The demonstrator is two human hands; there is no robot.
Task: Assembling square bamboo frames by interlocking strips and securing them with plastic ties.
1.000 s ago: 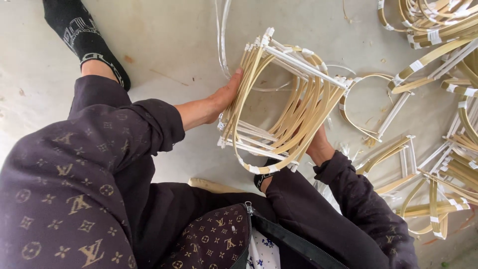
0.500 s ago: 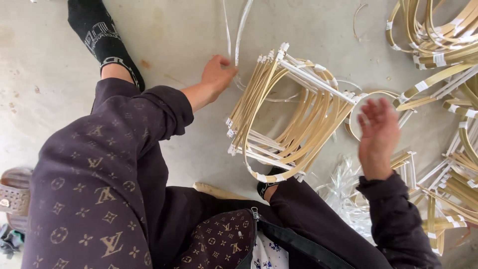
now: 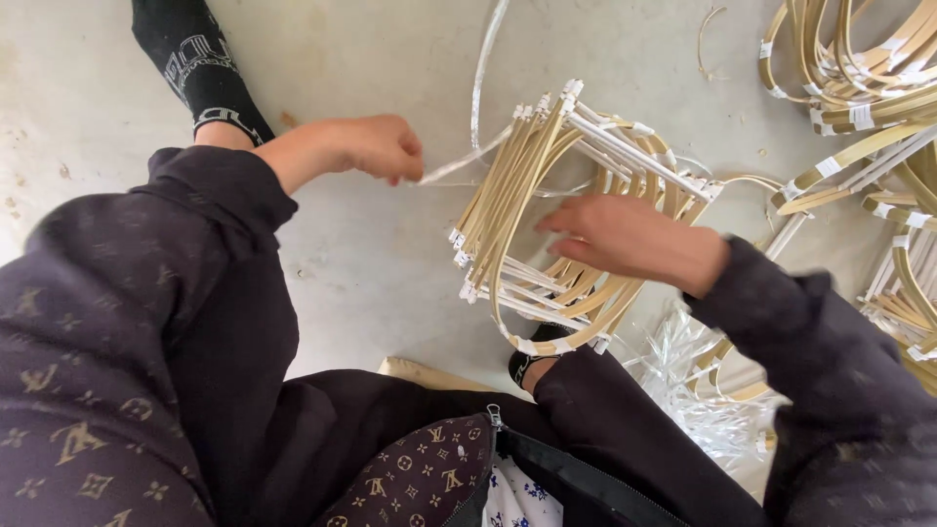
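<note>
While the bamboo frame (image 3: 576,220) lies on the concrete floor (image 3: 361,273) just ahead of my knees, everything I do is placed against it: a bundle of pale bent strips bound with white tape, its long axis running from the corner nearest my lap up and away to the far right corner. To the right of the frame, well apart, a heap of finished frames (image 3: 869,107) crowds the floor's edge, and below the frame's near right corner sits a tangle of clear plastic strip (image 3: 698,381). My right hand (image 3: 634,239) is the nearer one; it lies over the frame's middle, flat, fingers together and pointing left across the strips, pressing rather than gripping as far as I can tell. My left hand (image 3: 351,146) is off to the frame's left, clear of the bamboo, fingers pinched shut on a white binding strip (image 3: 459,166). That strip runs from my pinch rightward to the frame's upper left edge, while its loose length trails away up the floor.
</note>
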